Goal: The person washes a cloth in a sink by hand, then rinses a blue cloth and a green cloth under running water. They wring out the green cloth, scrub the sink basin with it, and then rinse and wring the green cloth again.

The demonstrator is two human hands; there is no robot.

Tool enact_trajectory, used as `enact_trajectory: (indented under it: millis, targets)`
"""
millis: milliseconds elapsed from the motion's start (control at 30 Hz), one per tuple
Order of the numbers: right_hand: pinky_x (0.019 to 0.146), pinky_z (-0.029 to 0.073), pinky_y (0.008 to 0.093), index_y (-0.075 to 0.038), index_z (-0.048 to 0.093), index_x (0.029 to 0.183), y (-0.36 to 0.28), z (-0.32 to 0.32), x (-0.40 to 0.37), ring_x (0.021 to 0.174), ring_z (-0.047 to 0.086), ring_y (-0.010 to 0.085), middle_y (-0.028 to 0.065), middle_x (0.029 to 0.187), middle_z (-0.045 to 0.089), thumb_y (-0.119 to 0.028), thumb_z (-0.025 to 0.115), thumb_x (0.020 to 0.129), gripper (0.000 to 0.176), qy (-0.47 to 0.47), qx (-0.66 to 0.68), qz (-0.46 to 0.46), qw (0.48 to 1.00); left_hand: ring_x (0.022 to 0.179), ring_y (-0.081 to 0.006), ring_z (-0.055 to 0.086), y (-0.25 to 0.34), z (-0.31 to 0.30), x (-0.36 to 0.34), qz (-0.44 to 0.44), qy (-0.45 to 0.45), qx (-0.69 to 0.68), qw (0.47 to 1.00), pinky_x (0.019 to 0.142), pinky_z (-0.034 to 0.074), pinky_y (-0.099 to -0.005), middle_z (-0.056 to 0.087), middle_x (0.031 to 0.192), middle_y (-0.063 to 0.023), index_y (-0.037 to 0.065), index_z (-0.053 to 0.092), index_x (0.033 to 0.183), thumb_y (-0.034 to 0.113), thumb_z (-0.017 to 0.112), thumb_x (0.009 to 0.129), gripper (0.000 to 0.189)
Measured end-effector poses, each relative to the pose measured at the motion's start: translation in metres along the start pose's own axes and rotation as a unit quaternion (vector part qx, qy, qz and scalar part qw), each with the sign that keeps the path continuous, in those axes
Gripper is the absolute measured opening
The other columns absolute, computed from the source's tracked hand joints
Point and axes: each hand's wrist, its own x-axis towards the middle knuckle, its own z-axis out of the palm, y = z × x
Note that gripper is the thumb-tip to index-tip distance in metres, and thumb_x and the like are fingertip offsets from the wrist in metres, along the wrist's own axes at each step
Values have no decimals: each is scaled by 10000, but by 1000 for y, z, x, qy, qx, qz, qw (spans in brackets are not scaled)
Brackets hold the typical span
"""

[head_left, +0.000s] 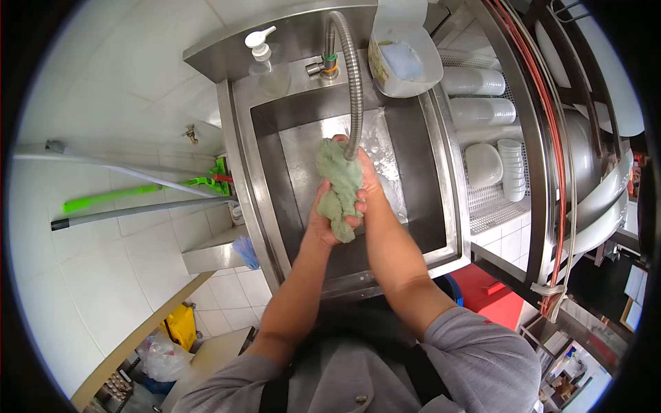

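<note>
A bunched green cloth (340, 182) is held over the steel sink (275, 199), beneath the end of the flexible metal faucet (356, 89). My left hand (322, 219) wraps the cloth's lower left side. On the upper right side, my right hand (368, 180) grips the same cloth, its fingertips showing at the cloth's edge. Part of each hand is hidden by the cloth. The sink floor looks wet, with droplets or suds to the right of the faucet.
A pump bottle (270, 72) stands behind the sink at the left, and a white container (406, 79) with a bluish sponge at the right. Steel shelves (492, 210) hold white dishes. Mop handles (131, 213) lean at the left; a red box (485, 292) stands below right.
</note>
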Motion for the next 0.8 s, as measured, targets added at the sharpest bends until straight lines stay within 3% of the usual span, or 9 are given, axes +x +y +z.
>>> enact_trajectory:
  millis: [100,267,367,433,467,533,667,700,800]
  targets:
    - [647,536,286,-49,614,1039,-33,-10,25,734,634,163,65,873,647,-236,660,855,266,-157,-199,37,967,835,-237,551,23,8,0,-3,109,264,958,496,484,-272,535,1049,-158,60,465,1252,495,547,900,565]
    - [646,513,309,-44,640,901,-50,19,39,737,636,160,65,856,654,-146,704,791,163,-65,-469,-44,880,726,-194,601,48,26,37,25,210,554,805,496,464,-288,611,895,-81,19,478,1194,304,686,838,501]
    - [688,515,342,-28,648,862,-48,27,45,798,666,229,122,845,673,-159,692,774,163,122,-585,-109,794,748,-224,636,47,24,60,81,206,714,665,577,503,-326,647,899,-88,-21,462,1191,255,712,798,541]
    - [628,489,400,-10,645,814,-38,11,58,632,612,363,208,703,637,-188,644,776,182,197,-666,-299,654,830,-270,655,30,14,74,237,350,820,386,695,519,-353,661,972,-130,-21,458,1199,258,723,776,572]
    - [827,503,416,-45,621,1023,-39,25,44,1005,599,409,241,1008,616,-243,655,788,309,225,-726,-176,626,830,-270,655,23,14,74,237,349,820,387,695,519,-353,661,972,-130,-21,458,1199,258,723,776,572]
    - [834,499,418,-43,612,1071,-22,29,23,1001,598,410,227,1012,608,-271,650,801,355,195,-759,-190,591,884,-307,656,7,12,72,412,269,823,286,815,500,-359,648,1068,-168,-11,459,1203,268,711,787,561]
    - [877,483,408,-41,566,1216,-21,8,-9,993,614,362,184,1090,593,-360,619,861,480,45,-804,-159,572,819,-282,656,14,-35,41,266,340,755,493,652,522,-366,618,1095,-156,36,469,1213,278,671,827,498]
    - [877,483,408,-41,566,1216,-28,-2,-5,993,614,362,184,1090,593,-360,619,861,480,43,-803,-159,573,759,-256,639,16,-29,27,159,344,667,641,551,490,-346,601,1083,-148,45,470,1215,316,640,851,485]
    - [975,428,382,-74,474,1345,-56,-33,6,1099,547,278,159,1349,465,-520,536,907,628,28,-429,-30,902,648,-201,584,24,-21,15,50,274,439,854,398,405,-295,576,1016,-134,55,480,1205,404,576,888,481]
